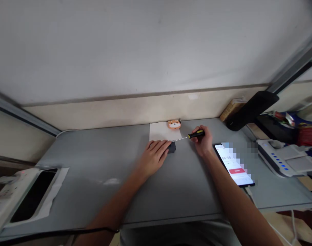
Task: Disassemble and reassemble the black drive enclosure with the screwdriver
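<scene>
My left hand (154,155) lies flat on the grey table (99,160), fingers stretched over a small black object (172,147) and pressing on it. My right hand (203,138) is closed round the black-and-yellow handle of a screwdriver (195,134). Its thin metal shaft points left and its tip reaches the black object. Behind them a white sheet of paper (159,131) lies on the table, with a small orange animal-face figure (174,124) at its far right corner.
A lit phone (234,164) showing a timer lies right of my right forearm. A dark phone (32,194) rests on white wrapping at the left. A black lamp-like shape (250,109), a cardboard box (231,107) and a white device (279,157) stand at the right.
</scene>
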### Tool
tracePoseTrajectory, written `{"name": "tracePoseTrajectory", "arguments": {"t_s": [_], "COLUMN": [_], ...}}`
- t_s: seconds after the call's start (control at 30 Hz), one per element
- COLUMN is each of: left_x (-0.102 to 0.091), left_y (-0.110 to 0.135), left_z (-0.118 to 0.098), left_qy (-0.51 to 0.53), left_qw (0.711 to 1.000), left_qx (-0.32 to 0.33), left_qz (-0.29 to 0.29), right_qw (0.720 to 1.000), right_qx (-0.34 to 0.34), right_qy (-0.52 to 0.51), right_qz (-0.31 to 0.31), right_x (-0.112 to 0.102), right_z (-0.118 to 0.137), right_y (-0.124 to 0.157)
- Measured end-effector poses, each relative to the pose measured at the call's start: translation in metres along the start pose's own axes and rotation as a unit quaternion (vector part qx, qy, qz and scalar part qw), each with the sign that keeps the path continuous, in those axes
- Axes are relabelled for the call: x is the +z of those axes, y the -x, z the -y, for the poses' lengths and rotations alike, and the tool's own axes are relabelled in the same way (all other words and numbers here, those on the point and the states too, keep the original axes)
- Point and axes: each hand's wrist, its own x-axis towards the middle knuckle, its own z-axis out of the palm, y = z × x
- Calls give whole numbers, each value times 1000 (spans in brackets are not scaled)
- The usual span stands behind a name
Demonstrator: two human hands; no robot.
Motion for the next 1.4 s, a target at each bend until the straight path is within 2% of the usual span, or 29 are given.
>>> {"name": "tracePoseTrajectory", "arguments": {"t_s": [0.13, 0.47, 0.67, 0.77, 1.03, 1.4], "left_x": [1, 1, 1, 0, -2, -3], "left_y": [0, 0, 2, 2, -1, -1], "left_z": [-1, -2, 1, 2, 0, -1], "left_qy": [-25, -1, 6, 9, 8, -8], "left_qw": [1000, 1000, 1000, 999, 1000, 1000], "left_qx": [8, -15, -12, -12, -7, -1], "left_qz": [1, 17, 24, 31, 11, 11], "right_qw": [1000, 1000, 999, 1000, 1000, 1000], "right_qx": [-3, 20, 30, 29, 18, 9], "right_qy": [4, -9, -6, 0, 3, 0], "right_qz": [3, -21, 13, 8, -15, -15], "right_x": [-2, 3, 0, 0, 2, 1], "right_z": [-2, 7, 2, 0, 1, 1], "right_y": [-2, 2, 0, -1, 0, -1]}}
